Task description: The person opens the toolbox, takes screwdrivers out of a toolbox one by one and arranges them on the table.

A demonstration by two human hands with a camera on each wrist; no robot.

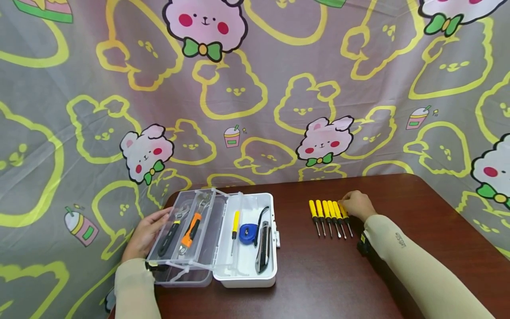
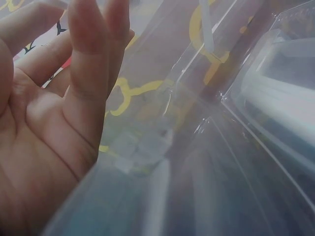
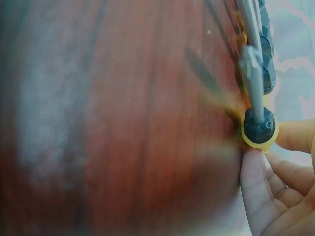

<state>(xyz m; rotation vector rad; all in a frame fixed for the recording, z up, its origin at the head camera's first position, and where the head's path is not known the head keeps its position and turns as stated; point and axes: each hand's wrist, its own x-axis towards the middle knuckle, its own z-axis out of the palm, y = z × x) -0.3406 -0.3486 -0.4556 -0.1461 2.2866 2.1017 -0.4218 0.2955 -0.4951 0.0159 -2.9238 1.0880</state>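
Note:
My right hand pinches the yellow handle of the end screwdriver, the rightmost of a row of several yellow-and-black screwdrivers on the table. At the left, my left hand rests against the outer edge of a clear plastic tray, its fingers loosely extended. This tray, raised beside an open white toolbox, carries a black-handled adjustable wrench and an orange-handled one. Inside the box lie a yellow screwdriver, a blue tape measure and a utility knife.
The clear lid of the toolbox lies folded back to the left beneath the tray. A white latch sticks out on the box's right side. Behind the dark brown table hangs a patterned cloth.

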